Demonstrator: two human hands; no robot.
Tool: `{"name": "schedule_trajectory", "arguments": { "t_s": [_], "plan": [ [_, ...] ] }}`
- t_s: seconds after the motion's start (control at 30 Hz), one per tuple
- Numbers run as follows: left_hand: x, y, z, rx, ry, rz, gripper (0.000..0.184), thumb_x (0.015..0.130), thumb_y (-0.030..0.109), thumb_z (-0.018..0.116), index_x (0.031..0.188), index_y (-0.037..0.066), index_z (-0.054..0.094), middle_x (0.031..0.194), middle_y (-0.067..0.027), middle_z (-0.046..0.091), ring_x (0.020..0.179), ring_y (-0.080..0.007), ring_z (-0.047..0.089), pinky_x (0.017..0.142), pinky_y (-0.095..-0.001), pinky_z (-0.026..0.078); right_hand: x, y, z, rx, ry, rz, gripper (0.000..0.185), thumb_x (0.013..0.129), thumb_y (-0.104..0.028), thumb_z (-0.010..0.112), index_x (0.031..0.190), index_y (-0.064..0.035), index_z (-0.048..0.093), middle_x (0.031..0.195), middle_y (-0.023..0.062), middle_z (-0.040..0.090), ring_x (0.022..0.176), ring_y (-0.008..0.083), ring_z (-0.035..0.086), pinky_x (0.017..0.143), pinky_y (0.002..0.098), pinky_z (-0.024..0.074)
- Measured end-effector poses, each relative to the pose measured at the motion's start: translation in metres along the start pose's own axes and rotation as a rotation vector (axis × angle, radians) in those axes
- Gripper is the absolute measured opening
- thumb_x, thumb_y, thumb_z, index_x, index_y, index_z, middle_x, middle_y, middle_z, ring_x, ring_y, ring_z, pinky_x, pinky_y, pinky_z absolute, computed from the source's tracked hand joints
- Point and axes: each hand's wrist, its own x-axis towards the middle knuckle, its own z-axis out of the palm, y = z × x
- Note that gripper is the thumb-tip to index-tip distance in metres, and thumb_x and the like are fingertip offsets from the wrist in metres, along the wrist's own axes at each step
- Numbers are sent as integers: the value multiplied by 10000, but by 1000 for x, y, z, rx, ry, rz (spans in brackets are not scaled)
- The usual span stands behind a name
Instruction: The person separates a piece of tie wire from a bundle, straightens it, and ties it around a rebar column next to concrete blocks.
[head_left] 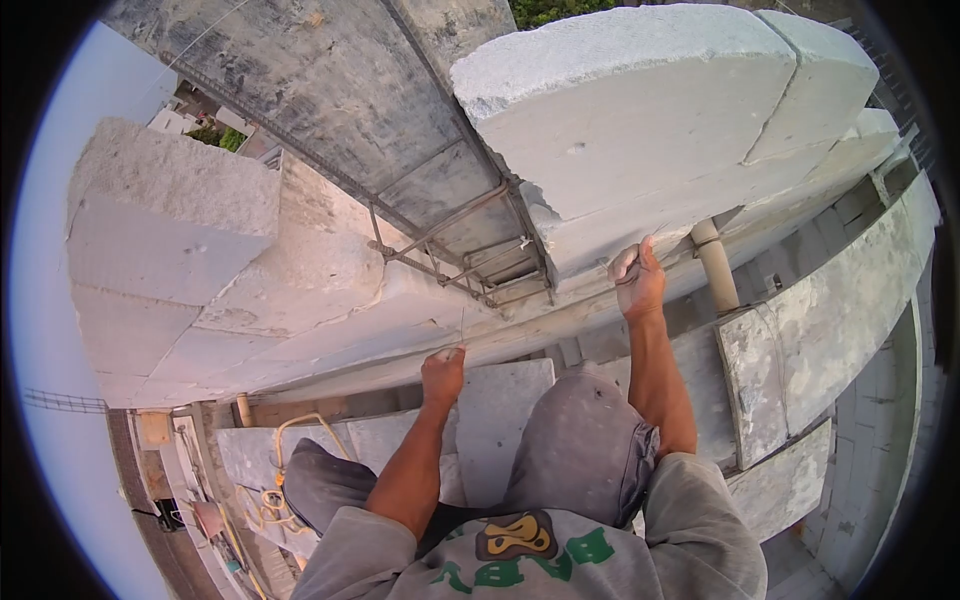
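My left hand is closed around the lower end of a thin wire, in front of the white block wall on the left. My right hand is closed beside the lower edge of the white block wall on the right; what its fingers hold is too small to make out. Between the two walls stands a rebar cage of rods and stirrups, with a stained grey panel behind it. Both hands are apart, below and beside the cage.
Grey boards lie beneath my legs, and another board rests at the right. A beige pipe sticks out near my right hand. A yellowish hose is coiled at the lower left. White blocks stand at the left edge.
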Motion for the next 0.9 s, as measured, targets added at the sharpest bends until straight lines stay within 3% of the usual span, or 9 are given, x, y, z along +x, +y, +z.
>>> {"name": "schedule_trajectory", "arguments": {
  "t_s": [0.1, 0.17, 0.23, 0.3, 0.53, 0.57, 0.67, 0.77, 0.9],
  "plan": [
    [5, 1, -3, -51, -3, -203, 254, 897, 228, 546, 752, 43, 642, 719, -136, 630, 684, -359, 603, 642, -451, 469, -3, 5, -13, 25, -100, 13, 538, 972, -443, 434, 541, -125, 388, 443, 20, 312, 432, 165, 295, 527, 305, 329],
    [8, -20, 0, -45, 9, -62, 299, 880, 271, 565, 735, 22, 643, 721, -165, 633, 694, -369, 601, 648, -445, 460, -23, 1, -29, -20, -155, -18, 542, 976, -414, 437, 517, -134, 369, 434, 10, 296, 423, 155, 273, 516, 296, 310],
    [4, -19, -6, -100, -35, -115, 345, 866, 310, 577, 716, 5, 642, 717, -186, 633, 700, -373, 599, 652, -439, 452, -65, -9, -33, -162, -201, -75, 546, 981, -380, 436, 496, -143, 349, 431, -3, 284, 422, 146, 257, 516, 294, 299],
    [11, 14, -40, -195, -102, -345, 389, 854, 344, 581, 694, -6, 638, 707, -200, 630, 702, -370, 597, 655, -432, 445, -81, -5, -31, -103, -118, 2, 546, 984, -350, 429, 486, -149, 332, 432, -12, 280, 420, 142, 243, 520, 294, 290],
    [8, -9, -37, -108, -93, -176, 370, 868, 321, 576, 722, -14, 631, 689, -218, 595, 681, -387, 581, 677, -440, 445, -70, -3, -26, -225, -101, 45, 551, 979, -342, 444, 481, -129, 340, 449, -9, 266, 445, 137, 275, 476, 283, 248],
    [13, -31, -30, 30, -44, 41, 357, 871, 297, 577, 687, -7, 607, 665, -199, 583, 668, -385, 571, 669, -442, 444, -76, 7, -26, -267, -103, 96, 552, 977, -347, 446, 482, -122, 348, 452, -6, 269, 452, 138, 289, 480, 283, 255],
    [16, -33, -37, 56, -66, 59, 351, 870, 281, 580, 670, -7, 594, 645, -190, 576, 646, -388, 562, 658, -440, 442, -89, 26, -22, -327, -40, 86, 554, 967, -356, 461, 484, -100, 370, 461, 5, 300, 467, 140, 320, 491, 286, 277],
    [12, -12, -44, -56, -79, -129, 350, 869, 285, 576, 676, -7, 598, 660, -197, 583, 651, -402, 560, 655, -445, 438, -86, 28, -29, -219, -26, 115, 546, 954, -362, 484, 491, -92, 383, 476, 14, 334, 474, 142, 335, 491, 278, 287],
    [14, 0, -50, -3, -87, -76, 367, 868, 311, 564, 687, -5, 607, 681, -201, 594, 664, -404, 570, 650, -446, 439, -92, 35, -10, -276, -67, 133, 508, 943, -339, 509, 513, -84, 417, 499, 10, 368, 485, 124, 329, 498, 265, 290]
  ]
}}
